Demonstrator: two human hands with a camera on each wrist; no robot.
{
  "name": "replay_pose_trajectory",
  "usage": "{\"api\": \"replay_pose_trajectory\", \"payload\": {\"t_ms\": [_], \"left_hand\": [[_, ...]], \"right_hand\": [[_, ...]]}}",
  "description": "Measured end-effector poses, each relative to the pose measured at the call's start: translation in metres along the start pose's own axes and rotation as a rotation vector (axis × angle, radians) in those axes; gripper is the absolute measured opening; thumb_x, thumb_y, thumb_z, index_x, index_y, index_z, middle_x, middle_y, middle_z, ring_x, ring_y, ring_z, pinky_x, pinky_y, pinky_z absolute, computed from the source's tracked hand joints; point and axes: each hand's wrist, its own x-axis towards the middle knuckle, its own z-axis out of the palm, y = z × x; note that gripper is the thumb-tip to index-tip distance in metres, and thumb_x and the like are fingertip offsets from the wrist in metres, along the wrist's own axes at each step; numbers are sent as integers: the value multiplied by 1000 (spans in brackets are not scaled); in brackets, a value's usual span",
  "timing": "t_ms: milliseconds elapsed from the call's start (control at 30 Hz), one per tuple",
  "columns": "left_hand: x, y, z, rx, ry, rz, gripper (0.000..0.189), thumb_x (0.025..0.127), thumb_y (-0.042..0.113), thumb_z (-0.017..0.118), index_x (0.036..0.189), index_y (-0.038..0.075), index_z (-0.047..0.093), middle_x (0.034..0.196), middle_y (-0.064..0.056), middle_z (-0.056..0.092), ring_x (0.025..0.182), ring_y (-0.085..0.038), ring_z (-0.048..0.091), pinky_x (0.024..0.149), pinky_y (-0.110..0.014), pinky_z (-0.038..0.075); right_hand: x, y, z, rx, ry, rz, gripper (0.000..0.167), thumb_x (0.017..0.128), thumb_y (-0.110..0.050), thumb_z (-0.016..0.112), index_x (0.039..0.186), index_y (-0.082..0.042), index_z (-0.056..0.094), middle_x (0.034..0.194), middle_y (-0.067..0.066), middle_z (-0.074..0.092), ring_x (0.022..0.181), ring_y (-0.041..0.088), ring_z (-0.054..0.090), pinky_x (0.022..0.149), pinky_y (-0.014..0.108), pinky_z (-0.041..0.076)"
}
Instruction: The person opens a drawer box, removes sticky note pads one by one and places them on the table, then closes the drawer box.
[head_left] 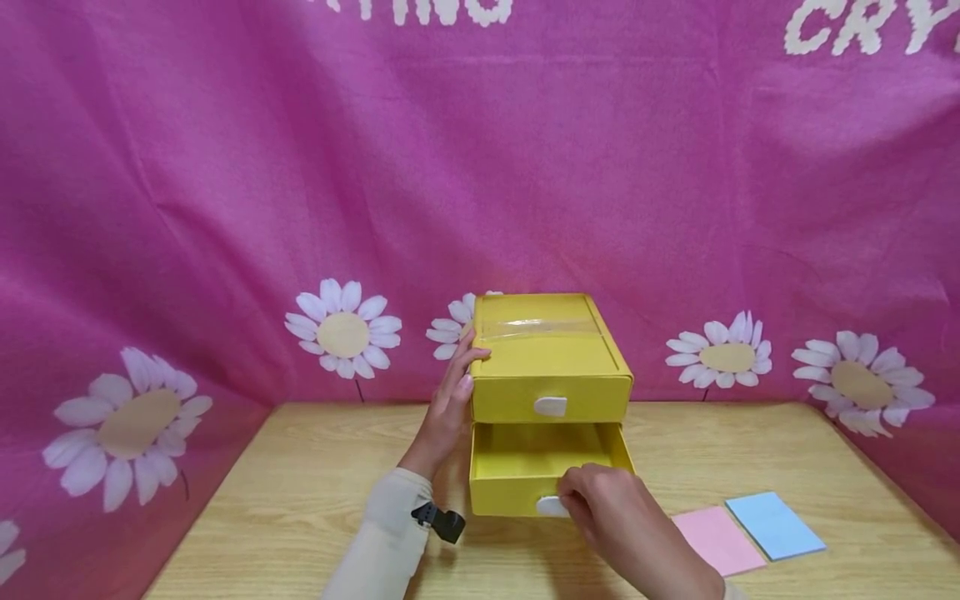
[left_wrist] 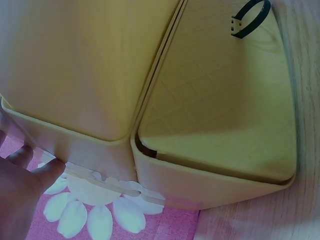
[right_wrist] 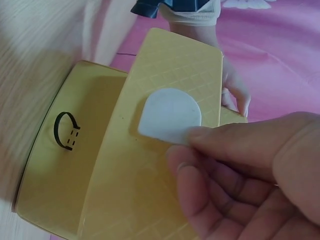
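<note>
A yellow two-drawer box (head_left: 550, 350) has its lower drawer (head_left: 510, 497) pulled out, and the inside of that drawer looks bare. Flat along the upper left side of the box rests my left hand (head_left: 447, 408), its fingertips at the top edge. My right hand (head_left: 611, 500) is at the lower drawer's front. Its thumb and index finger pinch the edge of a white pull tab (right_wrist: 170, 115). Another white pull tab (head_left: 551, 406) sits on the closed upper drawer (head_left: 495, 400). In the right wrist view, a black loop (right_wrist: 66, 131) shows on a yellow panel.
Pink sticky notes (head_left: 718, 540) and blue sticky notes (head_left: 776, 525) lie side by side on the wooden table (head_left: 300, 500), right of the box. Clear tape (head_left: 525, 327) runs across its top. A pink flowered cloth (head_left: 600, 167) hangs behind.
</note>
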Motion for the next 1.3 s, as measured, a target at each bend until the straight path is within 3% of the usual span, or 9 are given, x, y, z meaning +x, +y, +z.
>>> {"api": "replay_pose_trajectory", "payload": {"t_ms": [167,500,800,900,1033,1133,1300], "left_hand": [[-1,0,-1,22,1,-16,41,99,10,29,137,-2,38,161,-16,7,147,-29,6,113,-58,10],[-2,-2,1,8,8,-7,40,99,8,29,136,-3,39,160,-18,7,147,-31,5,114,-56,10],[1,-35,-1,27,29,12,41,100,23,30,138,12,42,162,-2,10,147,-22,7,113,-59,10],[2,-28,-2,25,26,14,41,99,22,30,137,9,41,162,-8,9,147,-27,7,111,-63,8],[1,-7,-1,7,17,12,40,99,12,29,135,-2,39,160,-18,7,146,-34,5,111,-64,7],[0,-10,-1,7,14,8,40,99,10,29,136,-1,39,161,-16,7,147,-32,5,111,-63,8],[1,-32,0,16,24,5,41,100,17,30,138,9,40,162,-5,9,147,-24,6,112,-61,10]], "right_hand": [[5,3,3,-16,3,10,38,69,10,65,61,-23,49,59,-18,35,55,-1,34,50,16,33],[14,13,11,-64,59,-3,31,72,8,70,66,-19,57,61,-14,47,57,2,42,53,20,40],[14,17,15,-63,106,-6,30,72,5,75,67,-20,58,62,-14,49,58,1,44,53,20,41],[17,18,16,-77,123,-14,31,71,6,75,66,-19,57,61,-14,48,57,1,43,53,21,40],[21,22,18,-86,143,-34,31,70,7,74,65,-18,56,61,-13,47,56,2,43,52,21,40],[23,25,20,-85,153,-35,30,70,7,75,66,-17,57,61,-12,47,56,2,43,52,21,41],[24,30,23,-66,171,-23,31,71,8,75,68,-17,57,63,-12,47,58,2,43,53,21,41]]}}
